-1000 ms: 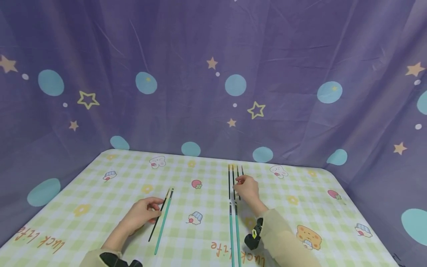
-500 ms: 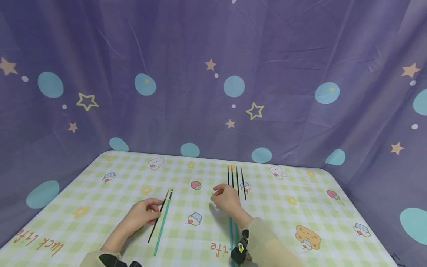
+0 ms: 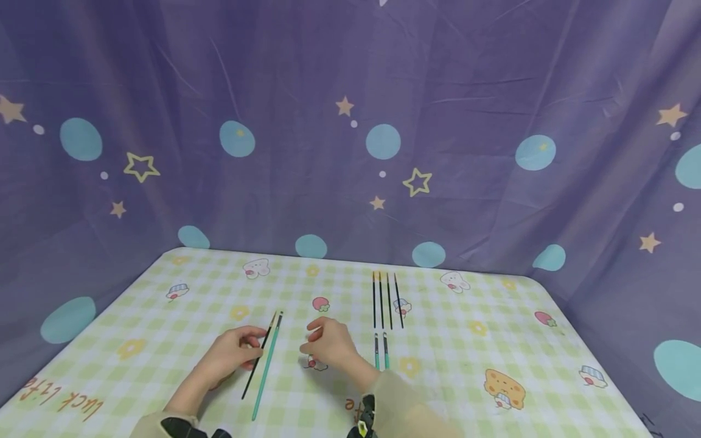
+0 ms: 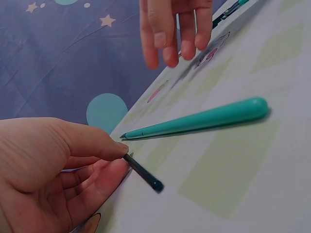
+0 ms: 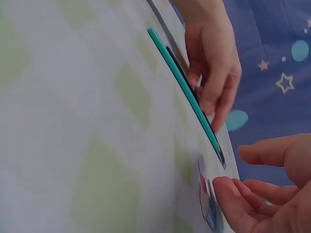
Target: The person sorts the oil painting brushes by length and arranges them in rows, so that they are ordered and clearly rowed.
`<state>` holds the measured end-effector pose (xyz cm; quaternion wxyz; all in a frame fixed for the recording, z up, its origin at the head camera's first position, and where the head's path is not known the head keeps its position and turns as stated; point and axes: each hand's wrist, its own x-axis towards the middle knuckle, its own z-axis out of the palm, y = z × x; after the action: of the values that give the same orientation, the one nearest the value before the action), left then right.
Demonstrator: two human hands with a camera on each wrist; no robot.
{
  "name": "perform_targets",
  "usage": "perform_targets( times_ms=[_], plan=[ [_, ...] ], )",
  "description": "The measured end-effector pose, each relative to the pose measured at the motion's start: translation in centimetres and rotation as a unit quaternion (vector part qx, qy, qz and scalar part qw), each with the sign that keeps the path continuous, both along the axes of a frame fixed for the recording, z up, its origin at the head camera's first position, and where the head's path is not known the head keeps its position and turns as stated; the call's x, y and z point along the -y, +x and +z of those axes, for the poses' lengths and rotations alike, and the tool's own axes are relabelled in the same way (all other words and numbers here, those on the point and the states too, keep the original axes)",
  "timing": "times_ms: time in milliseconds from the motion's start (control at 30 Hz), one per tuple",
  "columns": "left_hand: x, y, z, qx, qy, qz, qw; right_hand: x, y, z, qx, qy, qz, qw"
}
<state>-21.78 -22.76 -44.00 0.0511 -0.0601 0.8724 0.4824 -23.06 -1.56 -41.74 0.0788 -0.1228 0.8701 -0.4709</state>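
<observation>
My left hand (image 3: 230,353) pinches a thin black paintbrush (image 3: 249,382) between thumb and fingers, at the left of the table. In the left wrist view the end of its dark handle (image 4: 145,173) sticks out below the thumb. Just to its right lies a teal paintbrush (image 3: 268,365), almost parallel, with its bristle end pointing away. My right hand (image 3: 331,344) hovers above the table to the right of that teal brush, apart from it. Its thumb and fingers (image 5: 265,150) are spread and hold nothing.
Several black paintbrushes (image 3: 381,307) lie in a row at the back right, the rightmost slightly slanted. Nearer, two teal paintbrushes (image 3: 376,351) are partly hidden by my right sleeve (image 3: 405,407). A checked cloth (image 3: 454,340) covers the table, and a purple curtain (image 3: 306,182) hangs behind.
My right hand has moved left from the row of black paintbrushes to near the left teal brush, uncovering that row. The left hand and its black brush have stayed put.
</observation>
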Motion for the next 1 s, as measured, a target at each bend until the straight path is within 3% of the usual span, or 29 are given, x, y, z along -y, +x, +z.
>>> perform_targets(
  times_ms=[200,467,667,1000],
  plan=[
    [0.0,0.3,0.2,-0.003,0.010,-0.005,0.9999,2.3,1.1,-0.4,0.009,-0.026,0.009,0.9996],
    [0.0,0.2,0.2,-0.007,0.015,-0.013,0.9998,5.0,2.2,-1.2,0.010,-0.025,-0.022,0.9994],
    [0.1,0.2,0.3,-0.010,0.017,-0.015,0.9997,6.2,2.3,-1.4,-0.024,0.037,-0.056,0.9975],
    [0.1,0.4,0.5,-0.013,0.018,-0.018,0.9996,7.2,2.4,-1.3,-0.054,0.135,-0.082,0.9860]
  ],
)
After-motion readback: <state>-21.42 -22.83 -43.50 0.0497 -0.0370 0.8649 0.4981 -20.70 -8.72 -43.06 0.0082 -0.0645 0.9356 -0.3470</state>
